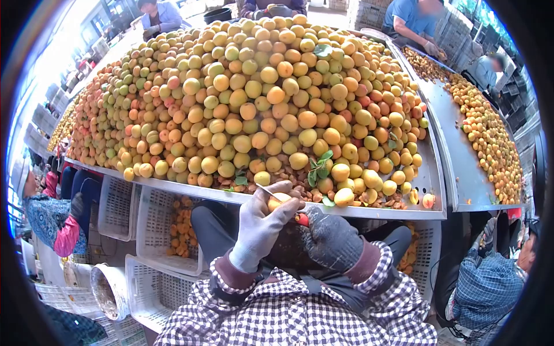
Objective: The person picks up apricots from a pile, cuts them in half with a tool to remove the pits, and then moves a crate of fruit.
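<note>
Gloved in light grey, my left hand [259, 225] holds an apricot [279, 200] between thumb and fingers, just over the table's front edge. My right hand [334, 237], in a dark grey glove, is closed round a small knife with a red handle [302, 219]. The knife's thin blade [266, 190] lies against the apricot. Behind both hands rises a large heap of yellow and orange apricots [248, 109] on a metal table [392, 213]. Green leaves [319, 168] and brownish pieces [277, 167] lie near the heap's front.
White crates [151, 225] with apricot halves stand below the table, beside an empty crate [156, 294] and a white bucket [109, 291]. A second table [461, 173] on the right bears more apricots. Several people sit around, including one at the right [485, 277].
</note>
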`<state>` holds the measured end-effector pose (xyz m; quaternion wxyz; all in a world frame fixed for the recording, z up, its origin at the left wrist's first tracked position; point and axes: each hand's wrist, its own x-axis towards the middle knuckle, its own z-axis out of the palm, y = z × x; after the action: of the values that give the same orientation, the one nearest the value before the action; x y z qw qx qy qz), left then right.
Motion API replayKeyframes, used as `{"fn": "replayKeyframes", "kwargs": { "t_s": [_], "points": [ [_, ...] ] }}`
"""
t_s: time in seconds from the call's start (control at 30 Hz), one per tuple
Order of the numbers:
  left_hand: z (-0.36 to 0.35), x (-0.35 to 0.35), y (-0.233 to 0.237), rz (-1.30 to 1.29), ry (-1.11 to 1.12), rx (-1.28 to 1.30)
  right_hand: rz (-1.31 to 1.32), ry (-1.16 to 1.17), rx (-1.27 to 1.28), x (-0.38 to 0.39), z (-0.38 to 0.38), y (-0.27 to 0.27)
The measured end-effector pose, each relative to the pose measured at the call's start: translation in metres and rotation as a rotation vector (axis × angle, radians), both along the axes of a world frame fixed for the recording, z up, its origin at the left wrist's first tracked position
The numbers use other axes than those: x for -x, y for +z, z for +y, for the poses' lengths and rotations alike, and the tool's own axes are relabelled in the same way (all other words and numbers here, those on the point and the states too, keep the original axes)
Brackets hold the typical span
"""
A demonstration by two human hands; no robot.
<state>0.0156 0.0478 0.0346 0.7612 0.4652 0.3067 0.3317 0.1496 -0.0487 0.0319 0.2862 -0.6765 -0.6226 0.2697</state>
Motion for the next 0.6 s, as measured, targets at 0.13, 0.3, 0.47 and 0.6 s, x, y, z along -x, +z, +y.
{"fn": "replayKeyframes", "kwargs": {
  "t_s": [0.13,0.3,0.47,0.6],
  "points": [
    [-0.003,0.002,-0.004,-0.031,-0.045,0.064,-0.025,0.063,0.095,-0.011,-0.002,-0.003],
    [0.0,0.004,-0.004,-0.098,-0.129,0.113,0.077,0.05,0.067,-0.012,0.0,0.01],
    [0.0,0.007,-0.005,-0.259,-0.157,0.181,0.002,0.03,0.012,-0.013,-0.005,-0.002],
    [0.004,0.002,-0.008,-0.368,-0.186,0.16,0.035,0.153,0.04,-0.018,-0.005,0.001]
  ]
}}
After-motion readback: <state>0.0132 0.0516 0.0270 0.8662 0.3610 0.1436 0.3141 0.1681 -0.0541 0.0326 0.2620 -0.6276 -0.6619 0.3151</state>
